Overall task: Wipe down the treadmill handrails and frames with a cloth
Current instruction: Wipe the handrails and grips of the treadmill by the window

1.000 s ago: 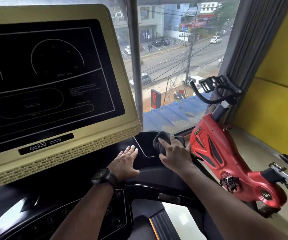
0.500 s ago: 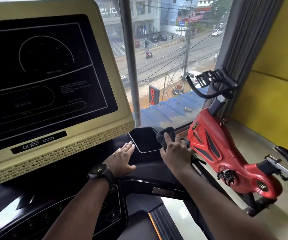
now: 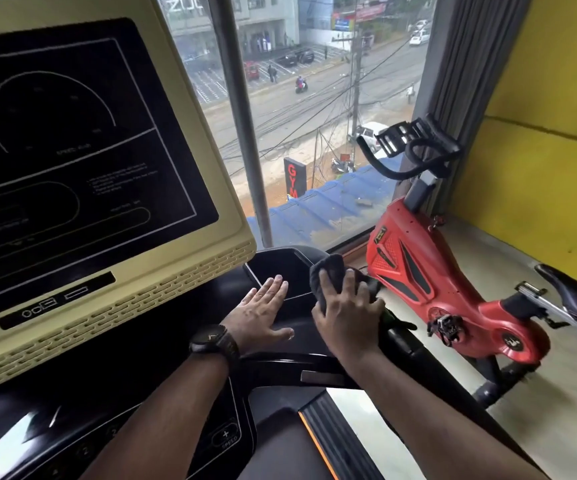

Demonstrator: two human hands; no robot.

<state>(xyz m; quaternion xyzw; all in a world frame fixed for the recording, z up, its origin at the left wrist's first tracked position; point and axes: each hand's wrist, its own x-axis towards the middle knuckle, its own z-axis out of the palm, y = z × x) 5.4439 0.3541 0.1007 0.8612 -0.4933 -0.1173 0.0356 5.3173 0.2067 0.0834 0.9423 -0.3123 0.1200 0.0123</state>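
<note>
at the frame's [image 3: 301, 333] right corner, right grip [image 3: 347, 317] clutches cloth [image 3: 328, 271]; left grip [image 3: 262, 306] lies flat, fingers spread (early going, i'd guess: handrail [image 3: 413, 346] seemingly unwiped).

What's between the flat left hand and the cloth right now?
In the head view, only a narrow strip of bare black console separates the left hand from the cloth, gripped by the right hand.

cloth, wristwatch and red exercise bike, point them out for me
cloth [image 3: 328, 271]: head view, on the bunched fold at its top
wristwatch [image 3: 209, 337]: head view, on its round dial
red exercise bike [image 3: 415, 233]: head view, on the red side cover
</note>
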